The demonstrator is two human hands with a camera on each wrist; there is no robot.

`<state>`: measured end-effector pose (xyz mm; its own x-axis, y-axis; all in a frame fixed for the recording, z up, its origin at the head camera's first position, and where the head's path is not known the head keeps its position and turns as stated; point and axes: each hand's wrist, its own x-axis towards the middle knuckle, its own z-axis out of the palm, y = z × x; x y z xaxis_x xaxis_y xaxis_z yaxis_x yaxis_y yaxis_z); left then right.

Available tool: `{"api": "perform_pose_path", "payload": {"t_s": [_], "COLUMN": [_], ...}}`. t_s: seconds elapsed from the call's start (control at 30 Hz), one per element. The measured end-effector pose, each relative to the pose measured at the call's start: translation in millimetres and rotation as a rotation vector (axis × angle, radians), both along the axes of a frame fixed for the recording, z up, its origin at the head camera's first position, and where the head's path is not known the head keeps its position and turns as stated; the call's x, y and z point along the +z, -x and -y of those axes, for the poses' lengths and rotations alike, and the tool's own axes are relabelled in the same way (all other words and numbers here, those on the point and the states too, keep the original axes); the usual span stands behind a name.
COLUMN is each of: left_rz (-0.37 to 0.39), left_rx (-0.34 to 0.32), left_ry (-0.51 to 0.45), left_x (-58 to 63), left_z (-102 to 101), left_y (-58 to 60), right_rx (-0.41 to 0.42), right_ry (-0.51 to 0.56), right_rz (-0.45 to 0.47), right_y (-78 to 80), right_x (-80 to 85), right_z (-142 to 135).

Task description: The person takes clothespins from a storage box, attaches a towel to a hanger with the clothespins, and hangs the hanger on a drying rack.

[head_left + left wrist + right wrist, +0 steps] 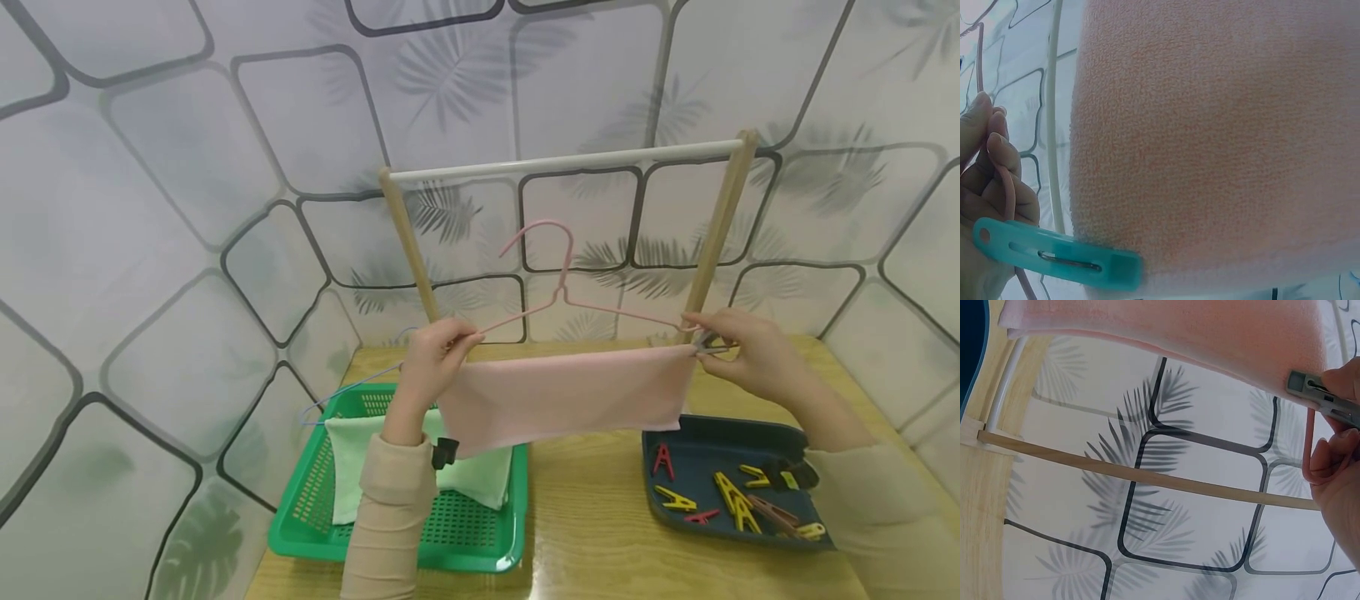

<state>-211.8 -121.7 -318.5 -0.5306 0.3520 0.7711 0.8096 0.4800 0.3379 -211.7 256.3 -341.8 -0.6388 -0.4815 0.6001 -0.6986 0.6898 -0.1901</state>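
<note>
Left grip, right grip, pink cloth between

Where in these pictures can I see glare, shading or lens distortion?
Head view: a small bright glare on the wooden table at the bottom edge; left wrist view: the pink cloth looks shaded and brownish in the middle, paler toward the lower right, its texture clear; right wrist view: the wooden post looks slightly bowed, probably lens distortion.
</note>
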Motion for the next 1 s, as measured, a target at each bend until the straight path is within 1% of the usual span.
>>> {"api": "perform_pose_path", "payload": {"t_s": [0.13,0.3,0.33,0.37,0.4,0.5,0.53,0.57,0.6,0.63,0.7,0.77,0.87,0.93,1.0], "left_rz": [-0.011,-0.05,-0.059,-0.062,-0.076,-0.072,-0.07,-0.067,-0.071,-0.062,-0.084,-0.086,-0.065,-0.039,-0.032], "left_rx": [0.0,-0.001,-0.011,-0.013,-0.019,-0.017,-0.014,-0.003,0.002,0.013,0.027,0.029,0.024,0.016,0.019], "left_ry": [-0.003,-0.013,-0.018,-0.02,-0.023,-0.024,-0.023,-0.02,-0.017,-0.012,-0.01,-0.007,-0.004,-0.004,0.0], "left_x": [0.3,-0.5,-7.9,-8.4,-11.6,-13.6,-13.9,-7.1,-7.3,-4.8,-5.5,-5.7,-6.7,-6.3,-6.6], "left_z": [-1,-2,-1,-1,-1,-2,-2,-4,-5,-6,-8,-9,-11,-11,-12], "left_y": [-0.3,1.2,7.5,7.9,10.8,11.8,11.9,5.9,5.9,3.3,4.1,4.1,4.3,3.3,3.2], "right_rx": [-0.005,-0.024,-0.027,-0.03,-0.033,-0.034,-0.032,-0.034,-0.034,-0.033,-0.025,-0.014,-0.005,-0.012,-0.023], "right_ry": [-0.005,-0.013,-0.017,-0.021,-0.025,-0.035,-0.037,-0.035,-0.031,-0.024,-0.004,0.024,0.057,0.072,0.086], "right_rz": [0.0,0.024,0.031,0.033,0.034,0.02,0.01,-0.001,-0.014,-0.031,-0.076,-0.125,-0.185,-0.199,-0.215], "right_y": [0.5,0.7,0.8,0.8,0.9,0.3,-0.2,-1.0,-1.6,-2.1,-2.7,-2.7,-2.2,-2.0,-1.9], "right_x": [-1.0,-1.9,-2.0,-2.0,-2.0,-0.9,-0.3,0.2,0.9,1.7,3.3,4.7,6.6,7.3,7.7], "right_z": [0,0,0,1,1,4,5,7,9,10,14,17,21,23,24]}}
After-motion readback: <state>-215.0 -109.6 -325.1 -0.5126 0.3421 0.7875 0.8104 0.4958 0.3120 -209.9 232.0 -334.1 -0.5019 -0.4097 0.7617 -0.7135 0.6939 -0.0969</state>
